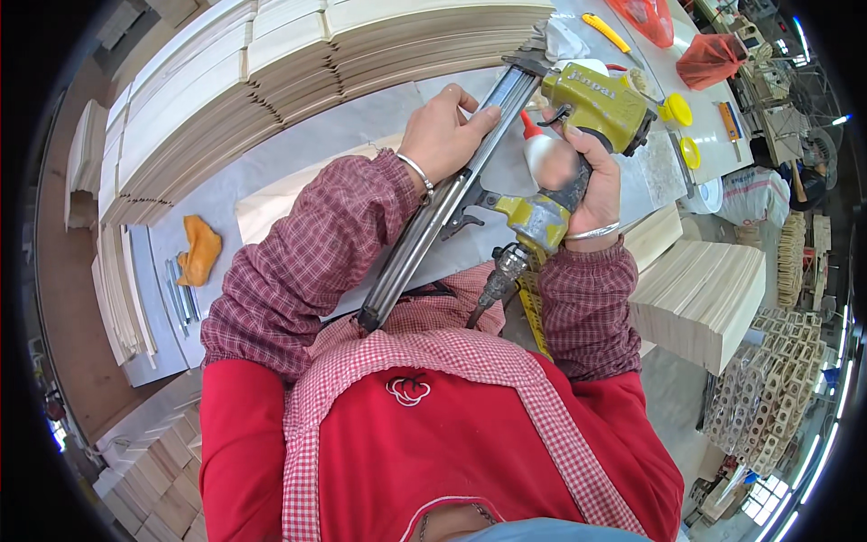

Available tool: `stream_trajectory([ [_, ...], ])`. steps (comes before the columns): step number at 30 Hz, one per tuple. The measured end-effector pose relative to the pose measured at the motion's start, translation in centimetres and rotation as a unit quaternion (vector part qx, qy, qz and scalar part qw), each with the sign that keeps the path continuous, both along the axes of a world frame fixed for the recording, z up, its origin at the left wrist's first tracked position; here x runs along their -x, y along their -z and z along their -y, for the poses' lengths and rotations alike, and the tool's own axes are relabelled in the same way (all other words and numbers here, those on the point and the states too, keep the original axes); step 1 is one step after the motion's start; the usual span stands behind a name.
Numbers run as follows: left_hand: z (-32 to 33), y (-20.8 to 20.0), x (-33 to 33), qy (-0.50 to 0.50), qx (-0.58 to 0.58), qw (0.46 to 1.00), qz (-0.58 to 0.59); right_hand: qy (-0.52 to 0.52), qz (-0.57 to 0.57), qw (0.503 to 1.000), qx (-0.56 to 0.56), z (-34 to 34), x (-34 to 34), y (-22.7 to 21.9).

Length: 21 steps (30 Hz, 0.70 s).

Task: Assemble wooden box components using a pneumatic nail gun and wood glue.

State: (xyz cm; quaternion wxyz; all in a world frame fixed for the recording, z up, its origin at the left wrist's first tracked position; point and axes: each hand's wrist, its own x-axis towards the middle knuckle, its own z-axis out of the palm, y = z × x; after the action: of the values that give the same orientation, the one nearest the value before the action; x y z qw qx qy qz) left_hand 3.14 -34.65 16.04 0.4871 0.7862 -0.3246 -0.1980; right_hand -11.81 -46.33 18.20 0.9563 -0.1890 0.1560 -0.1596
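A green air nail gun (596,99) is held over the table, its head at the upper right and its long metal magazine (433,212) slanting down toward my apron. My right hand (596,185) is wrapped round the gun's handle. On the magazine's upper part lies my left hand (447,131), its thumb on the rail and its fingers bent against the side. An air hose fitting (506,269) hangs from the handle's lower end. Behind the gun, partly hidden, is a white bottle with a red tip (533,131).
Stacked pale wooden boards (298,68) line the table's far side. An orange cloth (200,250) lies left beside thin metal strips (181,294). A yellow-handled knife (607,32) and red plastic bags (711,61) lie at the far right. More board stacks (700,298) stand to the right.
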Motion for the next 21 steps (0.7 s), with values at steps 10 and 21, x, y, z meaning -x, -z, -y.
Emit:
stream_trajectory([
  [10, -4.1, -1.6, 0.1, 0.045, 0.012, 0.992, -0.117, 0.004, 0.0, 1.0, -0.005, 0.3, 0.3, 0.8],
  [21, -15.9, -2.4, 5.9, 0.016, 0.19, 0.981, 0.043, -0.036, 0.075, 0.993, -0.082, 0.3, 0.1, 0.5],
])
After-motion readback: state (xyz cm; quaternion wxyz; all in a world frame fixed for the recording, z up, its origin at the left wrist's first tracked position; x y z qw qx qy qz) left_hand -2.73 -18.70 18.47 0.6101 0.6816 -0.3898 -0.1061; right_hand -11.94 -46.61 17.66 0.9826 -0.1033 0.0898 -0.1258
